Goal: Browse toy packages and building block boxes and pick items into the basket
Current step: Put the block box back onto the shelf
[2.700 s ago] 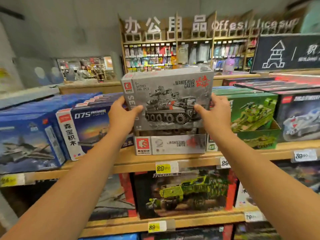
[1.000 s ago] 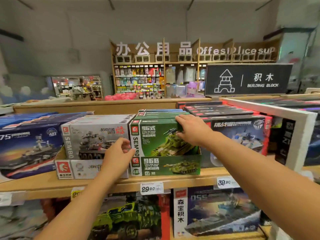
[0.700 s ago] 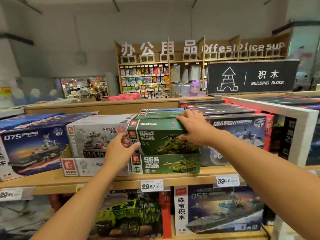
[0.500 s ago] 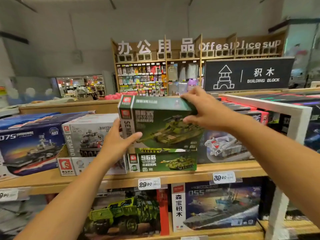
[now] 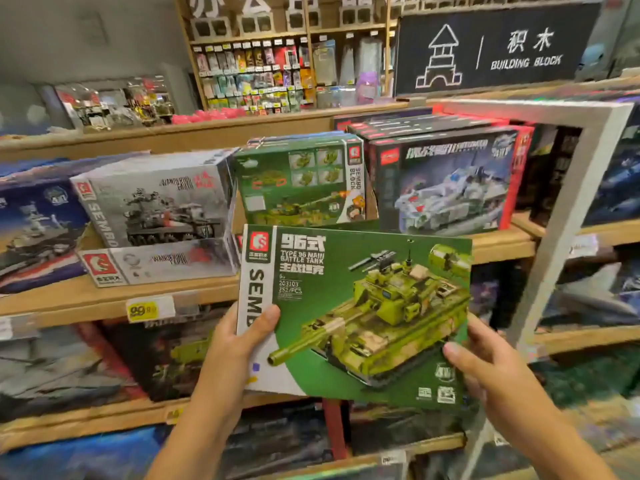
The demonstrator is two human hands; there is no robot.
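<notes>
A flat green cardboard building-block box printed with a green tank and the words "TYPE 96 MAIN BATTLE TANK" (image 5: 353, 317) is held in front of the wooden store shelf (image 5: 114, 299), clear of it, with its printed face turned toward the camera and its top edge tilted slightly down to the right. The left hand (image 5: 239, 341) grips the box at its lower left edge, thumb pressed on the white side strip of the front and the other fingers hidden behind. The right hand (image 5: 485, 362) grips the lower right corner, thumb on the front face, the remaining fingers curled out of sight behind the box. Both hands are closed on the box.

On the shelf behind, just above the held box, another green tank box (image 5: 301, 185) stands with its back panel of small pictures facing outward. To its left a grey box showing a dark tank (image 5: 156, 202) sits on top of a second, low grey box (image 5: 159, 261) of the same series. Farther left is a blue box with a warship picture (image 5: 34, 230). To the right of the green box stands a black and red box with a white vehicle (image 5: 446, 181). A yellow price tag (image 5: 145, 309) is fixed to the shelf's front edge. Above, a black sign reading "BUILDING BLOCK" (image 5: 495, 46) stands on the top of the shelving. No basket is in view.
</notes>
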